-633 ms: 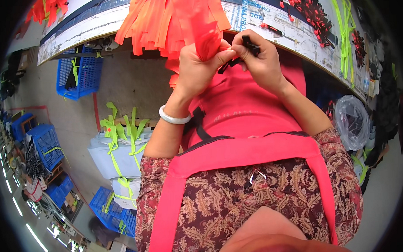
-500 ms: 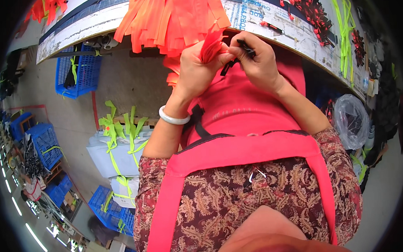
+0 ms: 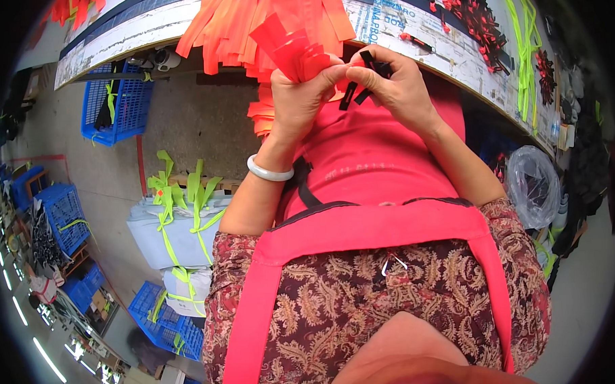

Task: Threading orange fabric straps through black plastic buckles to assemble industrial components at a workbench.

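Observation:
My left hand (image 3: pixel 303 97) is closed around a bundle of orange-red fabric strips (image 3: pixel 290 50), whose loose ends fan out above the fist. Right beside it, my right hand (image 3: pixel 395 84) pinches several short black straps (image 3: pixel 348 96) that poke out above and below the fingers. The two thumbs and fingertips meet, and what lies exactly between them is hidden. Behind my hands a large pile of orange strips (image 3: pixel 248 31) hangs over the edge of the worktable (image 3: pixel 139 39).
To the right on the table lie a heap of black straps with red ends (image 3: pixel 481 27) and neon-yellow cords (image 3: pixel 523 56). A blue basket (image 3: pixel 118 107) is under the table at left. Bundled pale-blue sheets (image 3: pixel 163 231) and another blue basket (image 3: pixel 166 319) stand on the floor.
The orange strips in my left hand have turned up and spread to the left, showing more of their length. My right hand has shifted slightly, and the black straps now hang lower and further apart.

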Demonstrator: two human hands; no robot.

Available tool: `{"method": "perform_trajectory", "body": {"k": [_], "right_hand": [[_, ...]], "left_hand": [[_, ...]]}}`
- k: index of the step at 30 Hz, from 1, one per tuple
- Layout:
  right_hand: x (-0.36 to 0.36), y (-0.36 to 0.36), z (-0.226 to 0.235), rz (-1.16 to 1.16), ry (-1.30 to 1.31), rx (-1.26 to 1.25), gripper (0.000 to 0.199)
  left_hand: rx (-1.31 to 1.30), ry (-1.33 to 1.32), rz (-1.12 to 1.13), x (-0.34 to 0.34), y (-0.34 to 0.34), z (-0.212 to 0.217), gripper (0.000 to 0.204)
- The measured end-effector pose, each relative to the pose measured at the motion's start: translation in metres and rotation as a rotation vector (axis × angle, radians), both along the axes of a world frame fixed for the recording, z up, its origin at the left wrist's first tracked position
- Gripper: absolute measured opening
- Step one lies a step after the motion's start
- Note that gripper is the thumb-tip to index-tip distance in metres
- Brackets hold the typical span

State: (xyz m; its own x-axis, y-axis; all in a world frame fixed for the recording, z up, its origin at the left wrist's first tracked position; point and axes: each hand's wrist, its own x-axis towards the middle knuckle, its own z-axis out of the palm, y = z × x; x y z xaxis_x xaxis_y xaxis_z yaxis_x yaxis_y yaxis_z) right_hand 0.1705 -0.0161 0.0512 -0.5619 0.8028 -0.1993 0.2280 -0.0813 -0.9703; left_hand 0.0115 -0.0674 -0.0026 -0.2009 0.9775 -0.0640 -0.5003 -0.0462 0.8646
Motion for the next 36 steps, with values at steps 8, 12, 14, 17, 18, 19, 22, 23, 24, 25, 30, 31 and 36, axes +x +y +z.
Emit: {"method": "perform_trajectory", "body": {"k": [8, 12, 14, 17, 18, 19, 22, 23, 24, 25, 30, 31, 36], "right_hand": [[-0.003, -0.012, -0.030, 0.083, -0.014, 0.368, 0.014], [-0.005, -0.015, -0.041, 0.155, 0.004, 0.283, 0.022], [-0.007, -0.007, -0.048, 0.183, 0.007, 0.221, 0.021], [-0.024, 0.024, -0.014, 0.179, -0.040, 0.187, 0.021], [-0.032, 0.036, 0.012, 0.165, -0.106, 0.157, 0.025], [-0.042, 0.052, 0.019, 0.112, -0.054, 0.257, 0.024], [-0.077, 0.125, 0.040, 0.096, -0.031, 0.265, 0.023], [-0.091, 0.135, 0.052, -0.036, -0.100, 0.286, 0.025], [-0.100, 0.143, 0.060, -0.172, -0.175, 0.313, 0.029], [-0.093, 0.165, 0.041, -0.177, -0.175, 0.314, 0.029], [-0.081, 0.117, 0.015, 0.025, -0.117, 0.162, 0.024], [-0.068, 0.107, -0.002, 0.090, -0.049, 0.256, 0.026], [-0.049, 0.070, 0.001, 0.131, 0.095, -0.078, 0.033]], "left_hand": [[0.096, -0.048, -0.062, -0.002, 0.004, 0.012, 0.007], [0.030, -0.038, -0.102, -0.014, 0.010, 0.034, 0.006], [-0.019, -0.035, -0.030, -0.021, 0.011, 0.035, 0.008], [-0.059, -0.097, 0.166, -0.049, 0.007, 0.023, 0.009], [-0.046, -0.089, 0.161, -0.057, 0.003, 0.022, 0.009], [-0.047, -0.110, 0.162, -0.063, 0.000, 0.022, 0.007], [-0.053, -0.108, 0.149, -0.068, -0.008, 0.027, 0.006], [-0.067, -0.102, 0.119, -0.067, -0.009, 0.027, 0.006], [-0.074, -0.102, 0.086, -0.066, -0.009, 0.028, 0.007], [-0.075, -0.115, 0.009, -0.062, -0.006, 0.031, 0.007], [-0.148, -0.177, -0.117, -0.057, -0.009, 0.022, 0.009], [-0.186, -0.199, -0.206, -0.053, -0.007, 0.024, 0.009], [-0.279, -0.241, -0.444, -0.039, 0.001, 0.023, 0.012]]}}
